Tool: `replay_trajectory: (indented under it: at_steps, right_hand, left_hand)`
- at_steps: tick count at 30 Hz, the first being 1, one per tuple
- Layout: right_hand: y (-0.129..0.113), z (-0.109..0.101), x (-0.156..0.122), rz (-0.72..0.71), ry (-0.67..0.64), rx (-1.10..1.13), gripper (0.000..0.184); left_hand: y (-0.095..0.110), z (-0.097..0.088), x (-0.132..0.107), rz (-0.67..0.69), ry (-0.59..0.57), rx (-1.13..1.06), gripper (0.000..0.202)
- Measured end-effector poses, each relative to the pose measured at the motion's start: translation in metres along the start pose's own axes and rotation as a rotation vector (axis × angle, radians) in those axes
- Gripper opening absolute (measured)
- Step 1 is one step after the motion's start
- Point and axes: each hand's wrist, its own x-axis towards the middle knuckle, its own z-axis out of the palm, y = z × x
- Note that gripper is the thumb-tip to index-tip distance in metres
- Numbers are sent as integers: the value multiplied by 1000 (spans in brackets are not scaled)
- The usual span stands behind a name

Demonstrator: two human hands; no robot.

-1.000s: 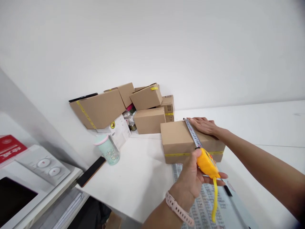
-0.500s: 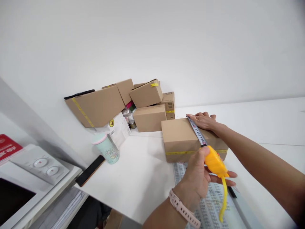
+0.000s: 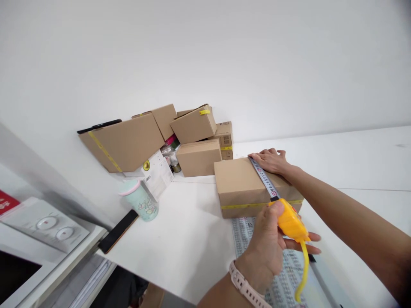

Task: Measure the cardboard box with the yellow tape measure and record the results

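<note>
My left hand [image 3: 263, 244], with a pale pink band at the wrist, is closed around a yellow tape measure [image 3: 291, 220] at the near side of a brown cardboard box [image 3: 237, 177]. A yellow wrist strap hangs from its case. Out of the case runs the silver blade [image 3: 265, 179], lying across the box top toward the far edge. There my right hand [image 3: 269, 161] pins the blade's end with thumb and fingers against the box. Yellow tape crosses the box's front. Under the box's near side lies a printed sheet or mat [image 3: 244, 233], partly covered by my left arm.
Several cardboard boxes [image 3: 199, 158] are stacked against the wall on the left. In front stand a mint tumbler [image 3: 143, 203] and a white carton [image 3: 158, 175]. A black flat bar [image 3: 118, 231] lies at the table edge, beside a white appliance with knobs [image 3: 48, 226].
The view has shifted slightly, so most things sit a little further left. Both hands keep their hold on the tape measure, and its blade still spans the box top.
</note>
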Motion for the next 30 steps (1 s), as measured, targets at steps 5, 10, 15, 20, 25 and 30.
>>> replay_trajectory:
  at_steps: [5, 10, 15, 20, 25, 30]
  right_hand:
    - [22, -16, -19, 184, 370, 430, 55]
    - [73, -4, -88, 463, 460, 733, 57]
    - [74, 12, -145, 373, 116, 1013, 68]
    - [41, -27, -131, 156, 192, 701, 59]
    - [23, -52, -87, 243, 369, 329, 53]
    - [17, -41, -59, 155, 498, 113, 45]
  left_hand:
    - [9, -31, -33, 114, -15, 206, 65]
    - [17, -100, -59, 446, 307, 466, 76]
    - [34, -126, -38, 364, 318, 416, 56]
    - [76, -112, -10, 404, 219, 426, 53]
    - [110, -94, 8, 432, 173, 464, 50]
    - [79, -73, -14, 457, 161, 481, 52]
